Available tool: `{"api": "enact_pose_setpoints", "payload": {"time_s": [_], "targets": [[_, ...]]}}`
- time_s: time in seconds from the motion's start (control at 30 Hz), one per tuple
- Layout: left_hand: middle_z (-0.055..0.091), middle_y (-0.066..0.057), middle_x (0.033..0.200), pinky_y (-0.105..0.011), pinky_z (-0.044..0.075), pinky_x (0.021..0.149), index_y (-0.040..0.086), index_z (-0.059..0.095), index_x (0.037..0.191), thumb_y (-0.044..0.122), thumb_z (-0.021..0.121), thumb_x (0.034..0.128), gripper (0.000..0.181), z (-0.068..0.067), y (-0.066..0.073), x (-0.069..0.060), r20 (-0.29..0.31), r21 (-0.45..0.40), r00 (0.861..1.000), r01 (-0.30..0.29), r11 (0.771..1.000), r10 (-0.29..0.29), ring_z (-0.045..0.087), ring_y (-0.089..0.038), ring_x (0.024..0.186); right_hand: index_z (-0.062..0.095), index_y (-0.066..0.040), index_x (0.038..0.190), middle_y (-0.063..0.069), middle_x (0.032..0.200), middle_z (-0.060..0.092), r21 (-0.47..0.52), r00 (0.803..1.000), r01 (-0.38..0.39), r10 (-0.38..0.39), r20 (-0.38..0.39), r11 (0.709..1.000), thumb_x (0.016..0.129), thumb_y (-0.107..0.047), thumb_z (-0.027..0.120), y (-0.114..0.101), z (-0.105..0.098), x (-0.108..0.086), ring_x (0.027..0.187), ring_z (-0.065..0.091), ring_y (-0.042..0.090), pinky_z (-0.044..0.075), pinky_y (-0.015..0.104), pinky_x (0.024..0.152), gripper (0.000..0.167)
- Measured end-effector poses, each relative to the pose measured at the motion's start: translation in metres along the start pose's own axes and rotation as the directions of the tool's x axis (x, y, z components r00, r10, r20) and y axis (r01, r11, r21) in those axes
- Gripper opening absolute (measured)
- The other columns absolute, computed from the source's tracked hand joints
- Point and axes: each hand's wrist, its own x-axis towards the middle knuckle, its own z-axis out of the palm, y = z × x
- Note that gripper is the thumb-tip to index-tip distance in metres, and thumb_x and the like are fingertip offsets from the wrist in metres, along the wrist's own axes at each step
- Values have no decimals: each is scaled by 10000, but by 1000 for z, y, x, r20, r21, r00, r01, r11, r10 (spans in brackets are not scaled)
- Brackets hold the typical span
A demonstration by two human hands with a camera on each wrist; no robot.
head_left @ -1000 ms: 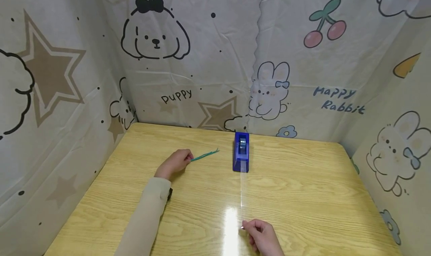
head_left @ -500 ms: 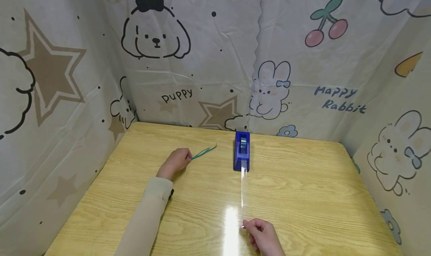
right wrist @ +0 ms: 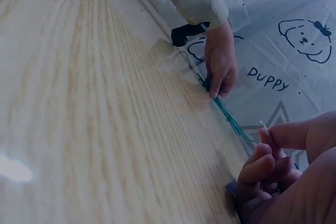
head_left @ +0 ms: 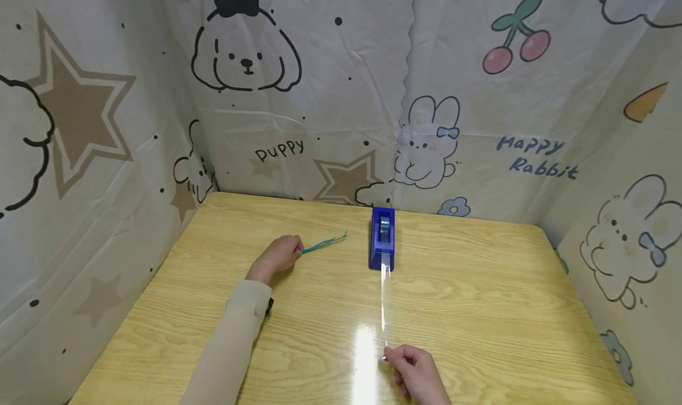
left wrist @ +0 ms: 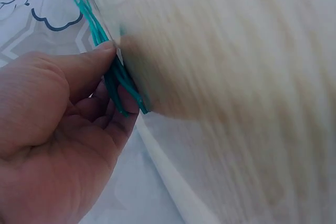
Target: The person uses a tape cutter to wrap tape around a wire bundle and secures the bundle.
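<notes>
In the head view a blue tape dispenser [head_left: 378, 257] stands near the table's back edge, a long strip of clear tape [head_left: 384, 304] drawn out of it towards the front. My right hand [head_left: 418, 372] pinches the end of that strip between thumb and finger. Left of the dispenser, my left hand [head_left: 277, 257] pinches a few thin green strands [head_left: 324, 244] that point right. The left wrist view shows the green strands [left wrist: 96, 27] between thumb and fingers of the left hand [left wrist: 58, 114], their lower ends sticking out below.
The wooden table [head_left: 469, 310] meets a printed cloth [head_left: 319, 115] along its back edge, and cloth also hangs on both sides. A dark band shows at the left cuff [head_left: 269, 306]. Light glares on the table near its front.
The far ends of the green strands dipped and shifted slightly right. The tape strip now catches the light along more of its length. Both hands have hardly moved.
</notes>
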Motion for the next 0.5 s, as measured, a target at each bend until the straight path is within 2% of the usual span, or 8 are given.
{"api": "enact_pose_setpoints", "payload": {"time_s": [0.3, 0.5], "targets": [[625, -87, 1019, -411, 510, 889, 24, 652, 1097, 67, 568, 1061, 101, 0, 0, -3, -11, 4, 1000, 2, 1000, -1, 566, -208, 916, 667, 131, 976, -24, 580, 519, -6, 1000, 6, -6, 3, 1000, 1005, -246, 685, 0, 0, -1, 481, 429, 87, 389, 206, 455, 378], [674, -95, 1045, -427, 523, 907, 26, 657, 1087, 69, 584, 1054, 91, -1, 1, -4, -38, -19, 999, 4, 1000, -5, 613, -229, 959, 680, 108, 976, -21, 585, 525, -2, 1000, -5, 5, -2, 1000, 1009, -265, 684, 0, -1, -1, 481, 432, 90, 397, 209, 459, 375]]}}
